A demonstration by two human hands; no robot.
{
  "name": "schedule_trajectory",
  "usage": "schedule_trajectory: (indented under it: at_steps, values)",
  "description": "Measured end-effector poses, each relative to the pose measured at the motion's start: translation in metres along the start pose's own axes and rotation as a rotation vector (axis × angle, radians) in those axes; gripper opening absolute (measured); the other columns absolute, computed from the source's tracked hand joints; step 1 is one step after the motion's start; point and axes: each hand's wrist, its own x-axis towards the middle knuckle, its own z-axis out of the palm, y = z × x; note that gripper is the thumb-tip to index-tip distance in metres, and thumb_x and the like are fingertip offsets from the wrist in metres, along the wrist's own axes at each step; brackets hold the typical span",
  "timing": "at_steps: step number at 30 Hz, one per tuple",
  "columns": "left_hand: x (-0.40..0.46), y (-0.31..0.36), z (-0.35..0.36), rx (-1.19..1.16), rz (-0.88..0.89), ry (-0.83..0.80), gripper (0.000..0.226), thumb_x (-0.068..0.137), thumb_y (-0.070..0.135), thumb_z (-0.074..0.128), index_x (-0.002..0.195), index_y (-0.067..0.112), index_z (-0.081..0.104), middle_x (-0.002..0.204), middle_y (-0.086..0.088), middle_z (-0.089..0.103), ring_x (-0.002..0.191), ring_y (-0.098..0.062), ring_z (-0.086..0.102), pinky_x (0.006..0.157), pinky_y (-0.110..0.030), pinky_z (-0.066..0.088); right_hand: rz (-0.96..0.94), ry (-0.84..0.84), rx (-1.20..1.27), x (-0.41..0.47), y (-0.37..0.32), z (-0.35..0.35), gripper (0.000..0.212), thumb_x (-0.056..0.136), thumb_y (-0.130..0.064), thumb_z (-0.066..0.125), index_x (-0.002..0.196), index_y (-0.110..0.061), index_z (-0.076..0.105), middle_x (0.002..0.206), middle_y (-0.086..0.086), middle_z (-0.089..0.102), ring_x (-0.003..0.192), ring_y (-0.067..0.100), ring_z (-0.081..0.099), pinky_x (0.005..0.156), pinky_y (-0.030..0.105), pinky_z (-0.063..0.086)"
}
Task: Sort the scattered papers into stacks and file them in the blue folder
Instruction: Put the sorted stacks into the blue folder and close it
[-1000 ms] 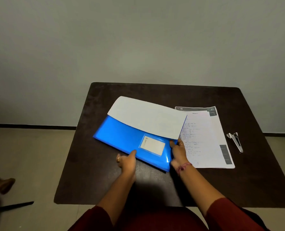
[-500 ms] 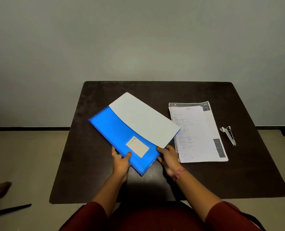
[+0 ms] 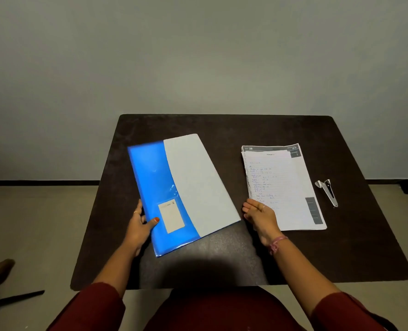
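The blue folder (image 3: 154,187) lies on the left half of the dark table, long side running away from me, with a white label pocket near its front. A pale grey sheet (image 3: 198,185) covers its right part. My left hand (image 3: 141,225) grips the folder's front left edge, thumb on top by the label. My right hand (image 3: 259,215) hovers with fingers apart between the folder and a stack of papers (image 3: 284,187), touching neither clearly. The stack's top sheet is lined and handwritten, with a printed page below it.
The dark table (image 3: 222,125) stands against a plain wall. A metal staple remover (image 3: 328,191) lies to the right of the paper stack. A foot and a dark stick show on the floor at the far left.
The folder has turned clockwise from slanted across the table to pointing away from me. My right hand has let go of its front corner and drawn right toward the stack.
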Motion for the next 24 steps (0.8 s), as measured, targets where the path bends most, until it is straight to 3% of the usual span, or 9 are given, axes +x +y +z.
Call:
schedule_trajectory:
  at_steps: [2,7,12,16,20,24]
  values:
    - [0.003,0.004,-0.005,0.04,-0.006,-0.022,0.08,0.088,-0.007,0.059,0.152,0.024,0.021,0.131,-0.015,0.058,0.116,-0.028,0.058,0.1,-0.051,0.046,-0.001,-0.001,-0.004,0.002,-0.001,0.001,0.043,0.089,0.015,0.046,0.129,0.001,0.052,0.124,0.015,0.061,0.106,0.02,0.059,0.076,0.017,0.05]
    - [0.007,0.013,-0.007,0.137,-0.024,-0.07,0.08,0.09,-0.003,0.059,0.153,0.024,0.018,0.135,-0.009,0.055,0.12,-0.025,0.057,0.1,-0.051,0.047,-0.082,-0.037,-0.107,-0.001,-0.001,0.013,0.039,0.087,0.013,0.051,0.122,0.0,0.057,0.118,0.015,0.062,0.105,0.019,0.059,0.089,0.022,0.049]
    - [0.015,0.018,0.0,0.207,-0.019,-0.112,0.079,0.09,-0.001,0.059,0.153,0.024,0.017,0.139,-0.008,0.052,0.121,-0.024,0.056,0.1,-0.051,0.046,-0.271,-0.029,-0.447,0.0,0.008,0.034,0.038,0.083,0.005,0.057,0.115,-0.012,0.065,0.122,0.005,0.062,0.107,0.014,0.058,0.098,0.02,0.042]
    - [0.018,0.022,-0.002,0.249,-0.009,-0.143,0.078,0.09,0.003,0.06,0.152,0.026,0.017,0.137,-0.007,0.053,0.118,-0.022,0.058,0.095,-0.046,0.051,-0.47,-0.017,-0.69,0.002,0.006,0.05,0.038,0.082,0.002,0.059,0.118,-0.008,0.064,0.124,0.01,0.057,0.118,0.022,0.052,0.102,0.019,0.034]
    - [0.016,0.023,-0.002,0.293,-0.006,-0.154,0.078,0.09,0.003,0.06,0.152,0.024,0.018,0.133,-0.008,0.056,0.111,-0.02,0.061,0.081,-0.031,0.055,-0.518,-0.118,-0.798,0.005,0.003,0.065,0.048,0.087,-0.006,0.06,0.134,-0.01,0.051,0.142,0.009,0.042,0.134,0.022,0.038,0.11,0.021,0.023]
    - [0.018,0.021,0.001,0.367,0.017,-0.124,0.076,0.089,0.002,0.062,0.151,0.018,0.021,0.132,-0.008,0.056,0.111,-0.022,0.06,0.088,-0.035,0.052,-0.551,-0.158,-0.957,0.013,0.004,0.082,0.063,0.093,-0.026,0.056,0.149,-0.016,0.029,0.158,0.004,0.019,0.146,0.019,0.016,0.116,0.027,0.015]
